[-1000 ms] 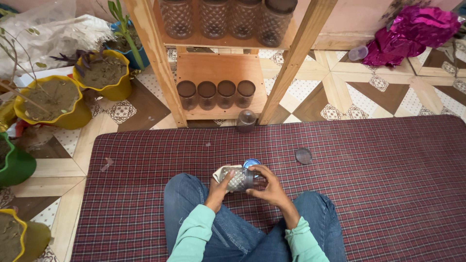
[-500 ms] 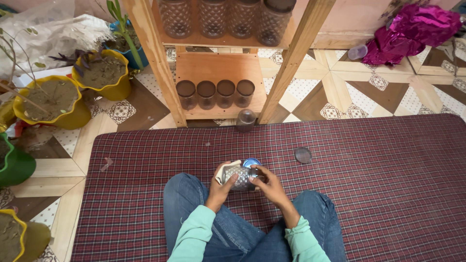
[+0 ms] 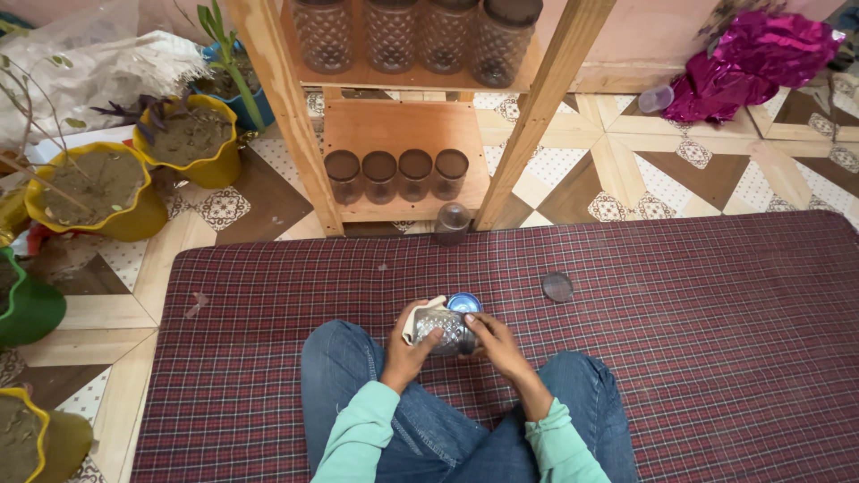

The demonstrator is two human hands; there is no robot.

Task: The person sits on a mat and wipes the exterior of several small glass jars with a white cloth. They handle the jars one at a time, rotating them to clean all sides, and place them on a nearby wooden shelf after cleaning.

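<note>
- The person is sitting cross-legged on a plaid mat [image 3: 680,358], holding a small clear patterned jar [image 3: 445,329] in both hands just above the lap, at 6 o'clock from the wooden shelf [image 3: 407,134].
- The left hand [image 3: 410,351] is gripping the jar's left end, its fingers [image 3: 429,338] wrapping round the body and pinching a pale cloth [image 3: 416,315] against it.
- The right hand [image 3: 497,344] is cupping the right end, its fingers [image 3: 474,324] curling round the jar; whether they are covering a mouth or a base I cannot tell.
- The jar is lying on its side, its long axis running roughly 9 to 3 o'clock, tilting slightly; which end is pointing right is hidden by the hand.
- A blue round thing [image 3: 463,302] is showing just behind the jar at 12 o'clock, touching or nearly so.
- A dark lid [image 3: 557,286] is lying loose on the mat at 2 o'clock from the hands, well apart; another jar [image 3: 452,222] is standing at the mat's far edge.
- Risk, as I judge it: the jar is smooth and held sideways, so a loosening grip could be letting it roll off the lap onto the mat.
- The cloth, bunching under the left fingers, could be slipping and weakening that hold.
</note>
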